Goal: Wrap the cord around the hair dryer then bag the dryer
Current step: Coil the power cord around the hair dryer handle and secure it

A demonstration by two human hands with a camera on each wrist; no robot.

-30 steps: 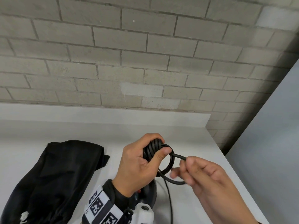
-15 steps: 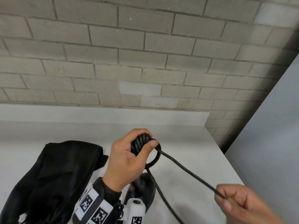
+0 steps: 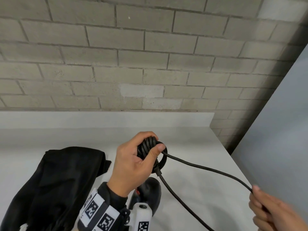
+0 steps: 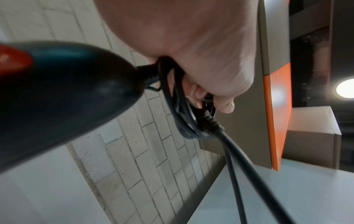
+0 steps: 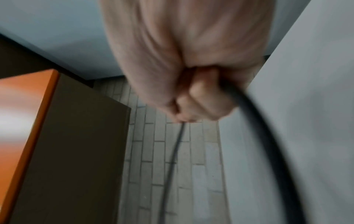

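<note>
At the far left of the head view, a black fabric bag is seen lying crumpled on the white counter, with a dark opening turned toward the wall. Just to its right, the left hand is raised above the counter, a dark sleeve and a band of black-and-white markers being worn at the wrist. Its fingers are curled tightly round the handle of the black hair dryer, on which several turns of the black cord are already wound; the thumb is pressed over the coils. The dryer's rounded body is seen hanging below the hand, partly hidden by the wrist. In the left wrist view the dryer is shown close and blurred, a red patch at its edge, and loops of cord are gathered under the curled fingers of the left hand, with two strands running away downward.

From the coils, one strand is stretched in a shallow arc to the right, above the counter, and is pinched by the right hand at the lower right corner. A second strand drops toward the bottom edge. In the right wrist view, the right hand is closed round the cord, though motion blur is heavy. A grey brick wall is seen behind the counter, and a pale panel at the right.
</note>
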